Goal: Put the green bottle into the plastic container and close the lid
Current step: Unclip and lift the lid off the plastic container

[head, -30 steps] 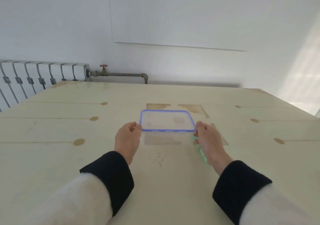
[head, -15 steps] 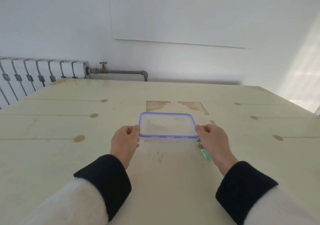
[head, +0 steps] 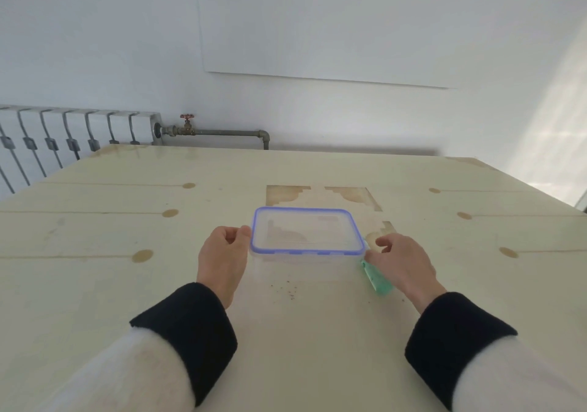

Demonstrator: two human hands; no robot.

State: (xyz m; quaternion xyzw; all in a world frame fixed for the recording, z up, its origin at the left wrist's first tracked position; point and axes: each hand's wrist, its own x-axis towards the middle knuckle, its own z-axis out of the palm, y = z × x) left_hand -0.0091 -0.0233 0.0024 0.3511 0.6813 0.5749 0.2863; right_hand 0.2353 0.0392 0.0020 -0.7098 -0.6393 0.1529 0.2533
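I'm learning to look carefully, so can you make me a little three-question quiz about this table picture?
1. True or false: the green bottle is already inside the plastic container.
2. Which hand is right next to the bottle?
3. The lid has a rim of which colour: A red, B blue, C yellow?

Key: 1 false, it lies on the table beside the container. 2 the right hand. 3 B.
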